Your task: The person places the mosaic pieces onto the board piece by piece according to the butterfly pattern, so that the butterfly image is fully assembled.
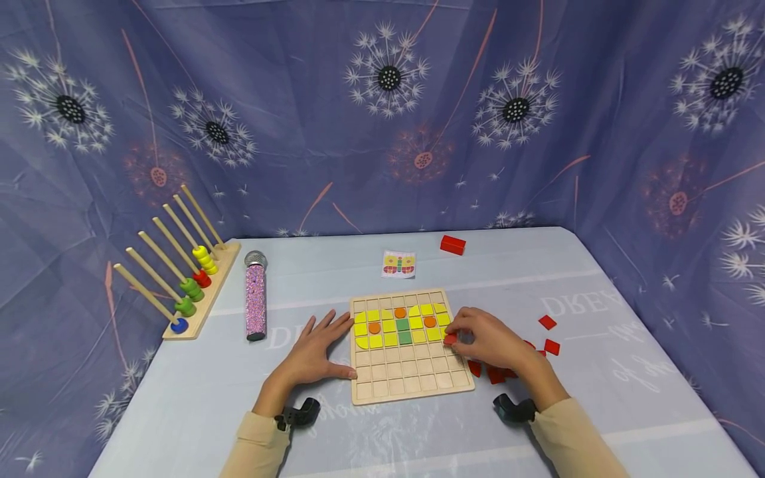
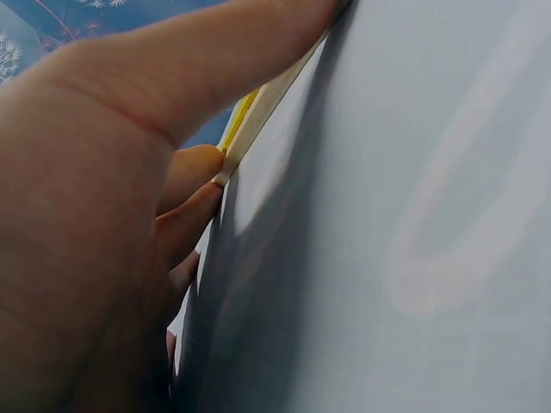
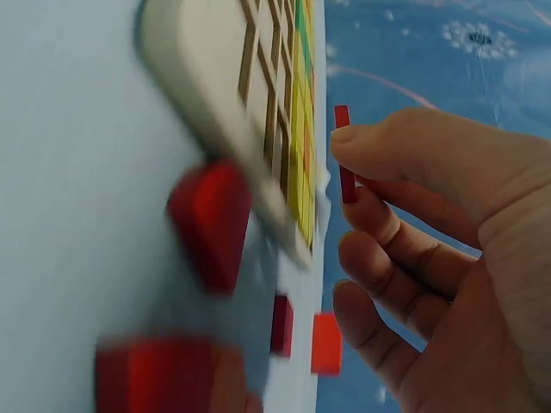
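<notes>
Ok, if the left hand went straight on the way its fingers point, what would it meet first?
Most likely the wooden grid board: the left hand has its thumb and index fingertip right at the board's left edge, though how firmly they touch is unclear.

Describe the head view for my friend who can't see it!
A person's right hand pinches a red piece near the right edge of a wooden grid board partly filled with yellow, orange and green pieces; the left hand touches its left edge. Beyond lie a butterfly card and red block; a microphone and bead stand are at left.
</notes>
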A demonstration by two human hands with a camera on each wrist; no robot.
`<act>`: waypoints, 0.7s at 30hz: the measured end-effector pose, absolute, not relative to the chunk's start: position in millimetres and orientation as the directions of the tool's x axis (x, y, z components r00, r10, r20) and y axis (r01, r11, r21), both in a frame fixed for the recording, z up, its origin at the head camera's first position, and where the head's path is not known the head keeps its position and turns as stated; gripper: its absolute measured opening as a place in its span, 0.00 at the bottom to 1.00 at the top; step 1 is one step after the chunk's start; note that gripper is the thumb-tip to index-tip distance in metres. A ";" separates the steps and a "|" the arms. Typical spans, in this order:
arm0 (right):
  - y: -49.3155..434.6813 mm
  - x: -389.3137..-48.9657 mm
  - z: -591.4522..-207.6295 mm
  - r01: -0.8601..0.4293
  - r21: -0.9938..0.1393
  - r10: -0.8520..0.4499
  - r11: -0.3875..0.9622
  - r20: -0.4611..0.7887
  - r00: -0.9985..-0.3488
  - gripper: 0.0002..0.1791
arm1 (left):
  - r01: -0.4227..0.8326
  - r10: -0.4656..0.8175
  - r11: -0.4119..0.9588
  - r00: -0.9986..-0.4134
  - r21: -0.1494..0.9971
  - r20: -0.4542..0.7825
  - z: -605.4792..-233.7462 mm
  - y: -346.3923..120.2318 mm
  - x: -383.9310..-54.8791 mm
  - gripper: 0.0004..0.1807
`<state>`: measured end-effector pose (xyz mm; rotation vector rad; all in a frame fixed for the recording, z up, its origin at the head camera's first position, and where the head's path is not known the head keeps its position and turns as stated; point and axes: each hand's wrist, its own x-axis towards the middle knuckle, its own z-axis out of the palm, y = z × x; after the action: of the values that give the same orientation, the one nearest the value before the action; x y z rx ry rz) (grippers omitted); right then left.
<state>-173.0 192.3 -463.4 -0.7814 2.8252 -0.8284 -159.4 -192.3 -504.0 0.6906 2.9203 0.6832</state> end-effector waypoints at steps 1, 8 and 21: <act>188.0 -173.1 -462.5 -0.458 -0.527 -0.511 0.715 0.053 -0.858 0.14 | 0.412 0.440 0.801 -0.897 0.434 0.039 -503.9 -192.1 -159.3 0.62; 158.4 -176.2 -462.9 -0.493 -0.503 -0.547 0.710 0.046 -0.836 0.12 | 0.406 0.437 0.804 -0.899 0.435 0.031 -502.2 -191.1 -158.8 0.62; 108.7 -180.6 -467.7 -0.623 -0.448 -0.672 0.641 0.065 -0.738 0.09 | 0.391 0.429 0.808 -0.903 0.441 0.015 -501.6 -190.3 -158.8 0.62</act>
<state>-180.6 108.7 -467.7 -1.0878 2.7475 -0.6877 -158.8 -190.3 -501.6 0.6602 2.9048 0.6809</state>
